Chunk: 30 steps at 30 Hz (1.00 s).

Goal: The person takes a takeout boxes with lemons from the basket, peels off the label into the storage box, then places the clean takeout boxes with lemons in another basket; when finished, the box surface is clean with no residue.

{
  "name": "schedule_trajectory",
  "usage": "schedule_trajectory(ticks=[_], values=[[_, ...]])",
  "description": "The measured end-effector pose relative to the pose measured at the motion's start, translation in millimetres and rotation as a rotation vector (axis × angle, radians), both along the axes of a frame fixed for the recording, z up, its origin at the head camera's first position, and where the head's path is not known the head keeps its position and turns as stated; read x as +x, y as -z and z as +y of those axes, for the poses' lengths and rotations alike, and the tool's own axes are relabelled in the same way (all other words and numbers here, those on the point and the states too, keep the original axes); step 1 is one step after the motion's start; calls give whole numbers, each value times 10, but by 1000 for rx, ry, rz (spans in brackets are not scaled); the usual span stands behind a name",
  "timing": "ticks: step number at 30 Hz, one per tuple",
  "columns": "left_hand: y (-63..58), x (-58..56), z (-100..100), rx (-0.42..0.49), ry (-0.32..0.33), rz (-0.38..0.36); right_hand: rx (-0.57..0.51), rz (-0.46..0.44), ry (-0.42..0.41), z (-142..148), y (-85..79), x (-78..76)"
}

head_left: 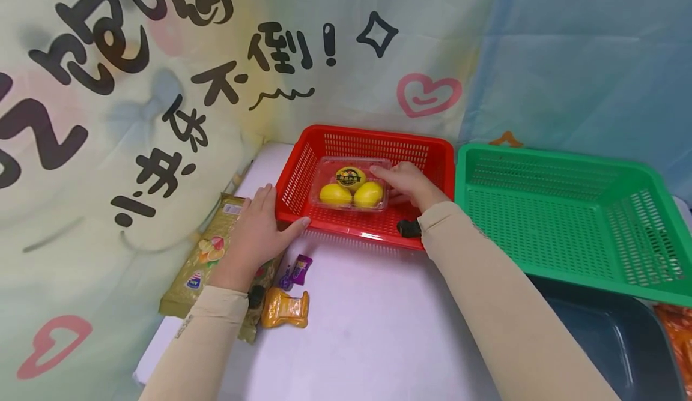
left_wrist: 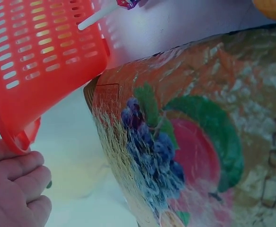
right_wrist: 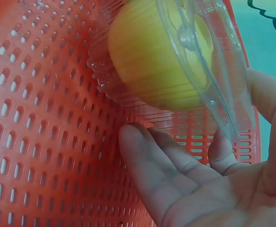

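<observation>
In the head view a clear plastic clamshell box (head_left: 350, 210) of three yellow fruits (head_left: 336, 194), with a round label on its lid, is inside the red basket (head_left: 373, 233). My right hand (head_left: 408, 185) holds the box by its right end, thumb over the lid. The right wrist view has its fingers (right_wrist: 149, 165) below the box's side, one fingertip close to the plastic edge. At the basket's near left corner, my left hand (head_left: 259, 233) grips the rim, thumb over the front edge. The left wrist view catches its curled fingers (left_wrist: 26, 175) at the rim.
A gold snack bag (head_left: 189, 263) printed with fruit lies under my left forearm. Beside it are an orange packet (head_left: 285, 308) and small purple-wrapped sweets (head_left: 300, 269). A green basket (head_left: 540, 221) stands right of the red one, with a dark tub (head_left: 600, 335) in front.
</observation>
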State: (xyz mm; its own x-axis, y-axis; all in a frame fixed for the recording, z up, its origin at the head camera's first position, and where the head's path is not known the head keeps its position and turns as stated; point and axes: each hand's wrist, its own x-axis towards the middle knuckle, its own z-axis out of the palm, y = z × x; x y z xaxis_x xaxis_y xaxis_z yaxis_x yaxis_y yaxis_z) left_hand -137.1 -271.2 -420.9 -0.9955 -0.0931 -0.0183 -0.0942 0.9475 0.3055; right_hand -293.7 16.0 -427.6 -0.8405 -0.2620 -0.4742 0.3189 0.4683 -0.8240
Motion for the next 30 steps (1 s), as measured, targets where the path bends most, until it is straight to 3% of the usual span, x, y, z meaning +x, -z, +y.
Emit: schedule_trajectory(ticks=[9,30], values=[[10,0,-1,6,0,6,-55,-50,8,-6,-11,-16],[28,-2,-7,26,2,9,-38,47,32,56,-101,-20]])
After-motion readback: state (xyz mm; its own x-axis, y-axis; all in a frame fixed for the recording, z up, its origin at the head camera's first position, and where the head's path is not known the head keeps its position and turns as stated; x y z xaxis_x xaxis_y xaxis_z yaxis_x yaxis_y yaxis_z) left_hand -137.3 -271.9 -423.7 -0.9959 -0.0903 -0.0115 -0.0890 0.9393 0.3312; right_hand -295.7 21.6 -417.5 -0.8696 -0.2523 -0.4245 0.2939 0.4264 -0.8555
